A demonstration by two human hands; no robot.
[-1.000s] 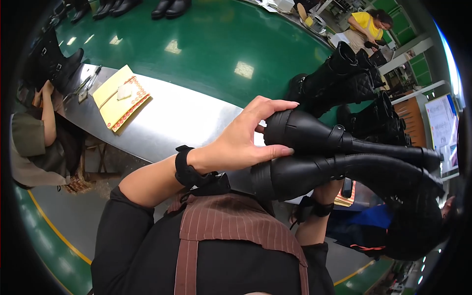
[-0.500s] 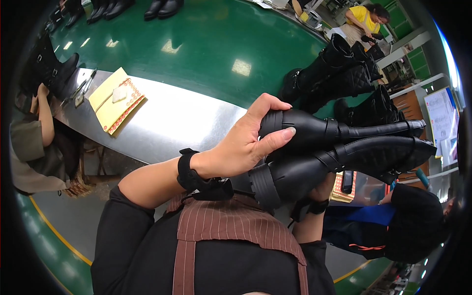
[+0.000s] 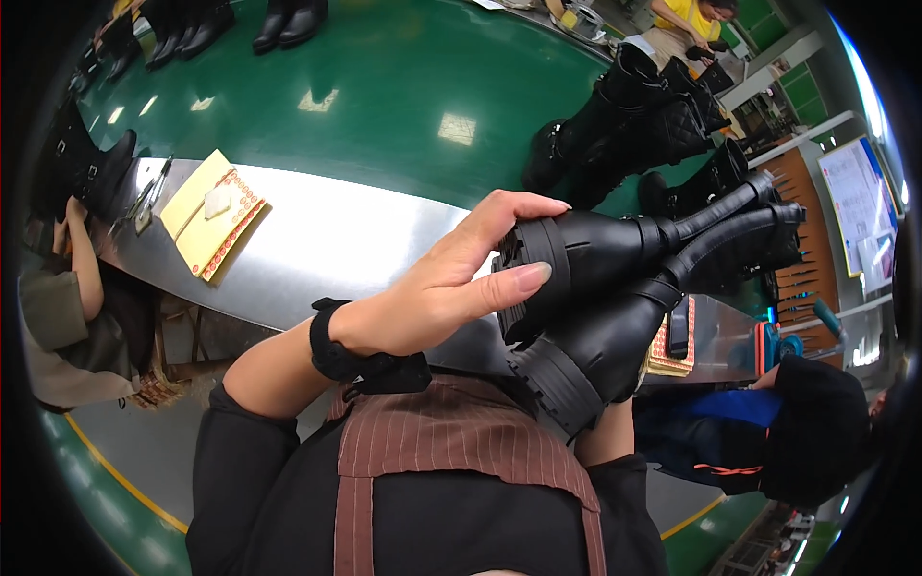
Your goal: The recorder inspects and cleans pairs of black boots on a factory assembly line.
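Two black boots are held up side by side in front of me, soles facing left and strapped shafts pointing right. My left hand is closed on the sole end of the far boot, thumb on the near side and fingers over the far edge. The near boot tilts lower, its thick ridged sole turned toward my apron. My right hand is behind the near boot, holding it from beneath; the boot hides its fingers and only the forearm shows clearly.
A metal-edged green table spans the front. On it are a yellow pad with a white piece, tools, and more black boots. Co-workers sit left and right; another person works far right.
The boots have tilted: their sole ends have swung nearer and downward, the shafts up and left. My left hand has moved slightly left, and the near boot's sole has turned more into view.
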